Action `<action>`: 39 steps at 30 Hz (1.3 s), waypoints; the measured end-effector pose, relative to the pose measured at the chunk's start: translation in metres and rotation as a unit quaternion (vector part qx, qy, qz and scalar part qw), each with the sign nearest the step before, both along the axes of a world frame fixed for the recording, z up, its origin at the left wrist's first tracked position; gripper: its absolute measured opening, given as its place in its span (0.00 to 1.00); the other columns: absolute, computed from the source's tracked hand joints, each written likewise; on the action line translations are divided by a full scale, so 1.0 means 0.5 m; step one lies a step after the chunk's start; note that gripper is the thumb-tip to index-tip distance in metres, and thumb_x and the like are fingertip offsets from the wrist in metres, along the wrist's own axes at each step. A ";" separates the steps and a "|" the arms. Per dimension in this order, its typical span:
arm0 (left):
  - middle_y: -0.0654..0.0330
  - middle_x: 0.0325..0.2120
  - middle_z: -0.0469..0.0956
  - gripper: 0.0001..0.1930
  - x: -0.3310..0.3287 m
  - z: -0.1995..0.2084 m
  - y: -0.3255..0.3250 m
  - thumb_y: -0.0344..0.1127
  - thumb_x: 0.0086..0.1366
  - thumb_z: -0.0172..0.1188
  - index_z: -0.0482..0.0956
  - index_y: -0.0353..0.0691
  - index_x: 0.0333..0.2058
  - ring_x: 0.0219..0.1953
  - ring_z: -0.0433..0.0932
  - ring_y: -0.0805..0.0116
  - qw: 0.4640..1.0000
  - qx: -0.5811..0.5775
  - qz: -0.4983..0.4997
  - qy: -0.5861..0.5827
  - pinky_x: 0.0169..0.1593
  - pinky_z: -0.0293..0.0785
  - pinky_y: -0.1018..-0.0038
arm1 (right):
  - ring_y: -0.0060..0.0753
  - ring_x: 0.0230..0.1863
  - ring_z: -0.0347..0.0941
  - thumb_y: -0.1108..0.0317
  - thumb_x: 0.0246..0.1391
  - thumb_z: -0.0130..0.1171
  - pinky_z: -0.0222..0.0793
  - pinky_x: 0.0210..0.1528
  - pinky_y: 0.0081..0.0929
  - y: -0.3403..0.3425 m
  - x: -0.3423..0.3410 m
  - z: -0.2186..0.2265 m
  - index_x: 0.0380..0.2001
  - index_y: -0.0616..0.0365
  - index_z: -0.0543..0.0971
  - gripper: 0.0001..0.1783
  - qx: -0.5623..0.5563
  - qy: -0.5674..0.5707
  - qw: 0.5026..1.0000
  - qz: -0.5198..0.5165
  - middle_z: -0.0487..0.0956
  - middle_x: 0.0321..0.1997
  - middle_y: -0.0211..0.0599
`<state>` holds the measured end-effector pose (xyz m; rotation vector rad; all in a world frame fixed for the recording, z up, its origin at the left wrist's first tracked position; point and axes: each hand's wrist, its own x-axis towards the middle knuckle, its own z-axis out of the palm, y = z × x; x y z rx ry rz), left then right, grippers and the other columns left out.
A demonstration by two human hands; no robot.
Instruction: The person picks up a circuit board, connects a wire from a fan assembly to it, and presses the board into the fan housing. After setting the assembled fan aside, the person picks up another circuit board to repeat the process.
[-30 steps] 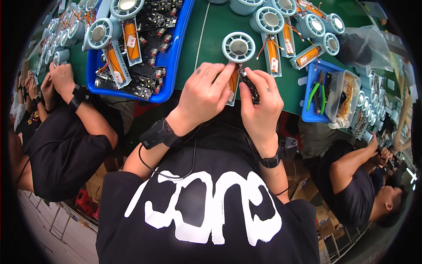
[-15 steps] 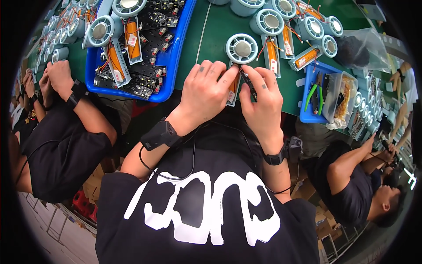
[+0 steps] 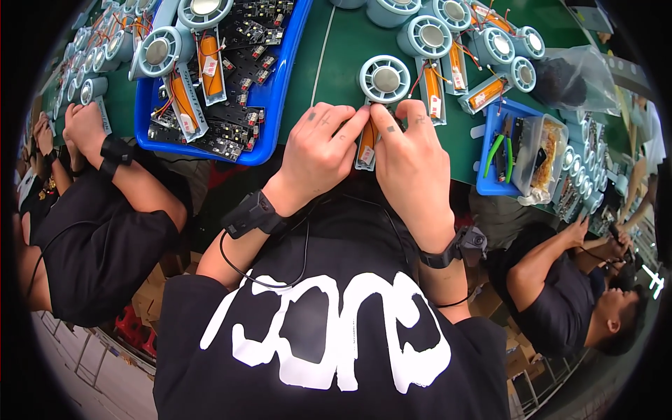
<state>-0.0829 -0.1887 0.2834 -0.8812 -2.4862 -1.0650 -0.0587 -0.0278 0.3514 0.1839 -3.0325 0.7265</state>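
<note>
Both hands meet at the near edge of the green counter, working on a pale blue-grey plastic handheld fan half-shell with a round grille head and an orange cylindrical battery in its open handle. The left hand is curled, its fingertips pressing on the handle from about 9 o'clock of the battery. The right hand comes in from 3 o'clock, thumb and forefinger pinched together at the top of the handle, just below the round head; whether they nip a wire or a small dark part is too hidden to tell. So each grip is closed on the fan shell, not clamped round it, more steadying and pinching.

To do this well, I judge the left hand should keep the handle flat against the counter so the shell cannot twist, while the right works with fingertips only and keeps the thin wires clear of the battery's edge. A hard push could pop the battery out of its bay.

The fan shell lies between the two hands, its head poking out at 12 o'clock of the knuckles, its handle running down towards 6 o'clock beneath the fingers.

At 10 o'clock sits a blue plastic tray holding small dark circuit boards and more fan shells. At 3 o'clock a smaller blue bin carries green-handled cutters. Other finished-looking fan shells lie at 1 o'clock. Co-workers' arms show at both sides.
</note>
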 end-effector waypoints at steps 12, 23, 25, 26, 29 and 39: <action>0.63 0.30 0.72 0.18 -0.006 0.041 0.020 0.31 0.58 0.61 0.81 0.34 0.48 0.31 0.72 0.66 0.979 -0.192 -0.003 0.064 0.36 0.69 0.70 | 0.39 0.37 0.78 0.79 0.54 0.64 0.75 0.39 0.29 0.021 0.027 -0.046 0.49 0.60 0.80 0.17 -0.210 0.048 0.974 -0.076 0.79 0.46 0.43; 0.46 0.47 0.78 0.23 0.030 0.018 0.026 0.14 0.55 0.48 0.77 0.26 0.51 0.45 0.83 0.50 0.930 0.241 0.024 -0.278 0.48 0.83 0.64 | 0.47 0.45 0.76 0.79 0.55 0.62 0.75 0.46 0.37 -0.046 0.038 -0.081 0.50 0.64 0.81 0.18 -0.203 0.151 0.954 -0.162 0.78 0.47 0.47; 0.43 0.49 0.78 0.25 0.031 0.013 0.026 0.13 0.55 0.46 0.77 0.25 0.52 0.48 0.83 0.48 0.912 0.277 0.013 -0.303 0.50 0.83 0.64 | 0.47 0.45 0.76 0.79 0.55 0.63 0.75 0.46 0.36 -0.055 0.039 -0.095 0.50 0.64 0.81 0.17 -0.180 0.173 0.955 -0.160 0.79 0.48 0.46; 0.44 0.48 0.78 0.25 0.033 0.007 0.027 0.13 0.55 0.46 0.76 0.25 0.52 0.48 0.83 0.49 0.916 0.273 0.011 -0.293 0.51 0.83 0.65 | 0.46 0.45 0.77 0.79 0.55 0.63 0.75 0.45 0.35 -0.059 0.039 -0.103 0.49 0.63 0.81 0.17 -0.162 0.190 0.955 -0.157 0.79 0.48 0.45; 0.44 0.48 0.78 0.25 0.036 0.000 0.024 0.13 0.55 0.46 0.76 0.25 0.53 0.47 0.84 0.52 0.923 0.271 0.005 -0.274 0.52 0.83 0.67 | 0.46 0.46 0.76 0.79 0.55 0.64 0.75 0.45 0.35 -0.071 0.038 -0.117 0.49 0.62 0.82 0.17 -0.128 0.215 0.956 -0.156 0.79 0.48 0.45; 0.44 0.47 0.79 0.23 0.028 -0.022 0.015 0.14 0.55 0.48 0.77 0.25 0.51 0.43 0.85 0.53 0.922 0.281 -0.035 -0.263 0.48 0.84 0.68 | 0.47 0.47 0.74 0.79 0.55 0.63 0.73 0.47 0.38 -0.083 0.031 -0.127 0.50 0.62 0.82 0.17 -0.072 0.241 0.953 -0.169 0.78 0.46 0.44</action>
